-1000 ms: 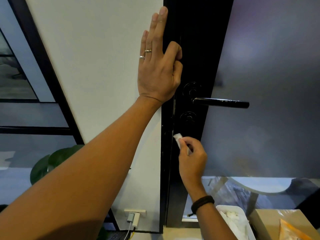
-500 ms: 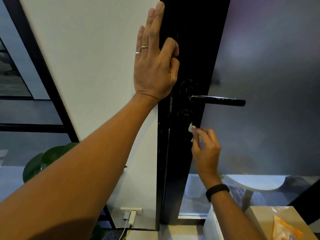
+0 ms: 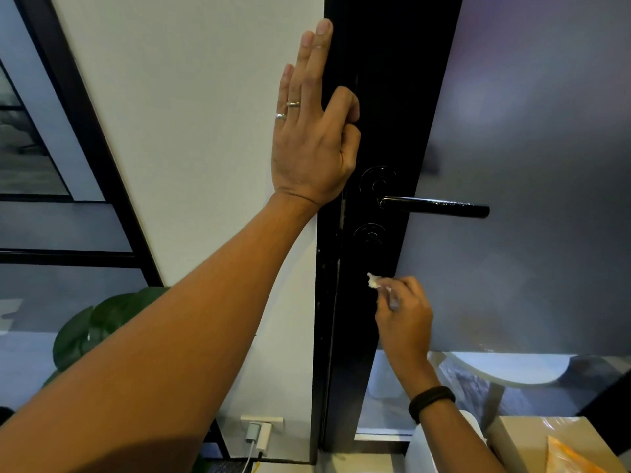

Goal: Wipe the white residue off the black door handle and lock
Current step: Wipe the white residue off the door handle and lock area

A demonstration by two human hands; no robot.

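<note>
- Right hand, nearest: its grip pinches a small white wad at the fingertips, held just below the lock, against or just off the black door frame; contact cannot be told. Pinching leaves only a tip exposed, probably for spot-wiping small marks.
- Left hand, above and left of the lock: fingers straight and flat where the white wall meets the frame, thumb curled at the door's edge, grasping nothing; likely steadying the door.
- Lock: a round black fitting on the frame.
- Handle, just above the lock: pale streaks along its top, apparently residue not yet wiped.
</note>
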